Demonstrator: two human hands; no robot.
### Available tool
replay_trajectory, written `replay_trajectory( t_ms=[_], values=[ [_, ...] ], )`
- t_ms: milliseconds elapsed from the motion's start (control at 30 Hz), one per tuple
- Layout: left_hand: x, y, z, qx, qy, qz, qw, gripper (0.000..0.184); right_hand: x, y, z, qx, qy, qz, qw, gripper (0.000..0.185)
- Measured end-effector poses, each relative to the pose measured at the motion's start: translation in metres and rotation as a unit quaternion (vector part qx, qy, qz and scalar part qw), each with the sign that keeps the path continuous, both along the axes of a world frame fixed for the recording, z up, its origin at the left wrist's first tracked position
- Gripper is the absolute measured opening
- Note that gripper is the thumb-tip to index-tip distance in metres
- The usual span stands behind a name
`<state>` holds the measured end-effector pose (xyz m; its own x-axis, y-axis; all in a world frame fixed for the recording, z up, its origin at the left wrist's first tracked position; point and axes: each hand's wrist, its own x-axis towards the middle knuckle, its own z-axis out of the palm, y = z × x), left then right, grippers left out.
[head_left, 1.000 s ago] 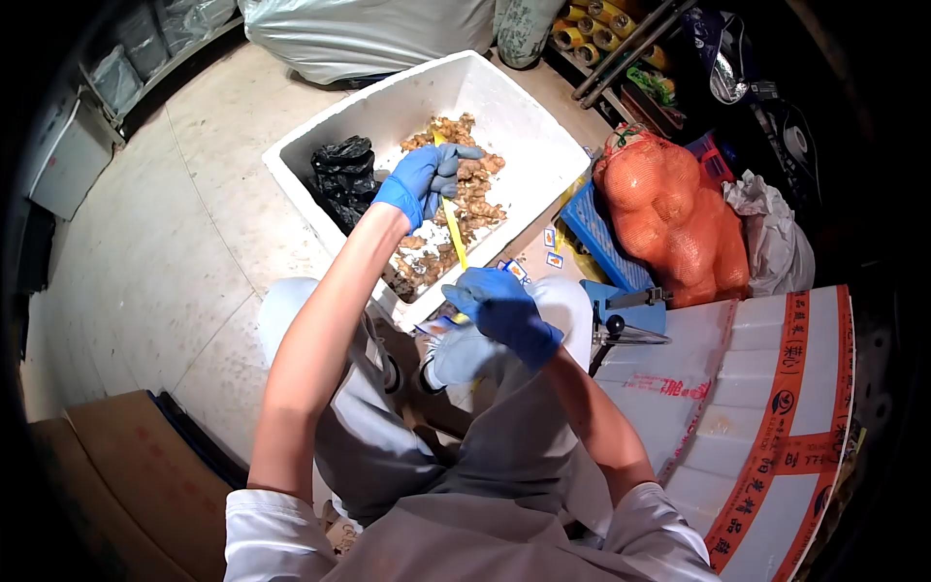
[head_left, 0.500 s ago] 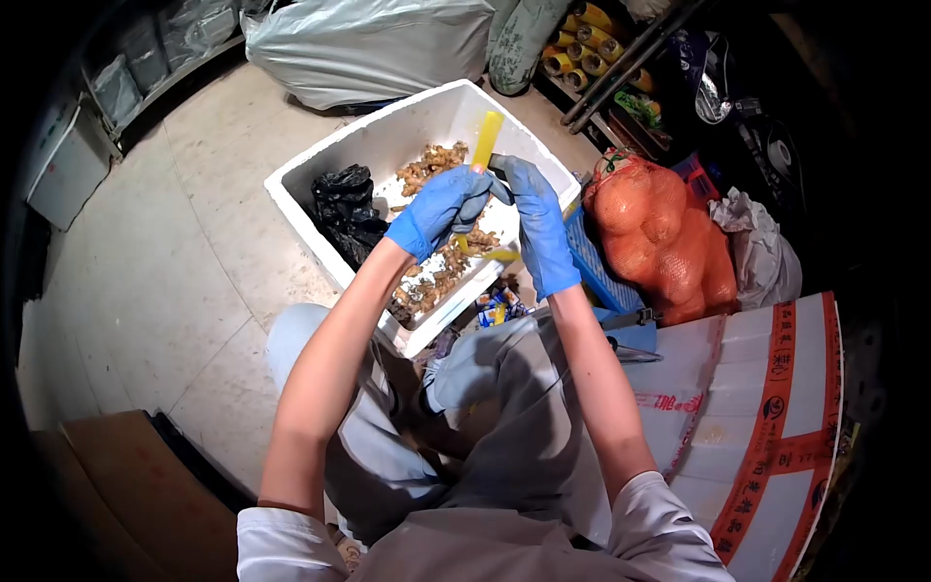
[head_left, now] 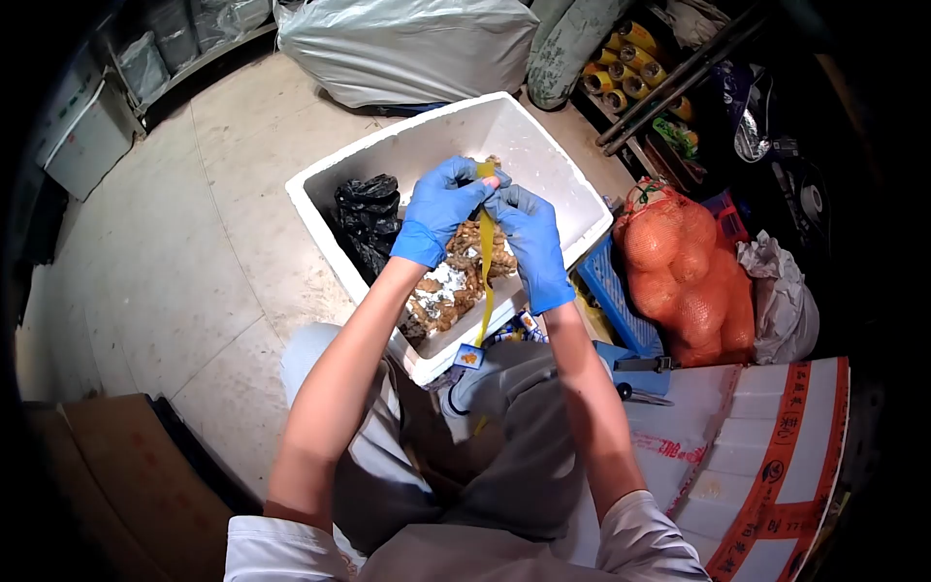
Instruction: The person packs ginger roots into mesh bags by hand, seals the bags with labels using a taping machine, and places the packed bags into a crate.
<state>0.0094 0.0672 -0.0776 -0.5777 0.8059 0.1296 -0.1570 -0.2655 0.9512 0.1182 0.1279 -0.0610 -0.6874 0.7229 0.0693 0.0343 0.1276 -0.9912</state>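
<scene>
My left hand [head_left: 441, 209], in a blue glove, pinches a flat yellow strip [head_left: 487, 257] near its upper part. My right hand [head_left: 529, 238], also gloved in blue, is closed right beside it, its fingertips at the same strip. Down from my fingers the strip hangs, ending in a small blue tag [head_left: 468, 356] near the box's front edge. A bare fingertip shows at the left glove. Below both hands, knobbly ginger pieces [head_left: 451, 306] lie in a white foam box [head_left: 558, 175]. A crumpled black plastic bag [head_left: 367, 223] sits at the box's left side.
To the right stand a red net bag of round produce [head_left: 684, 267] and a blue crate [head_left: 621, 301]. A taped white carton [head_left: 727, 466] lies at lower right. Behind the box is a large grey-white sack [head_left: 407, 48]. Brown cardboard [head_left: 136, 475] is at lower left.
The yellow strip stood up above my fingers before; now its length hangs down with the blue tag showing. My hands have come closer together. The view has shifted slightly.
</scene>
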Motion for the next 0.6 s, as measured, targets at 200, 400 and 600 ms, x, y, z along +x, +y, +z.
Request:
replay_trajectory(
  t_ms=[200,400,600],
  values=[
    [-0.006,0.011,-0.009,-0.060,-0.049,0.056,0.995,0.009,-0.020,0.025,-0.011,-0.096,0.108,-0.068,0.987,0.017],
    [0.011,0.020,-0.015,-0.141,0.032,-0.060,0.988,0.013,-0.016,0.061,-0.010,-0.331,0.198,-0.149,0.911,0.023],
    [0.018,0.011,-0.006,0.051,-0.334,-0.135,0.931,0.013,-0.022,0.053,-0.007,-0.063,0.131,-0.127,0.981,0.017]
  ],
)
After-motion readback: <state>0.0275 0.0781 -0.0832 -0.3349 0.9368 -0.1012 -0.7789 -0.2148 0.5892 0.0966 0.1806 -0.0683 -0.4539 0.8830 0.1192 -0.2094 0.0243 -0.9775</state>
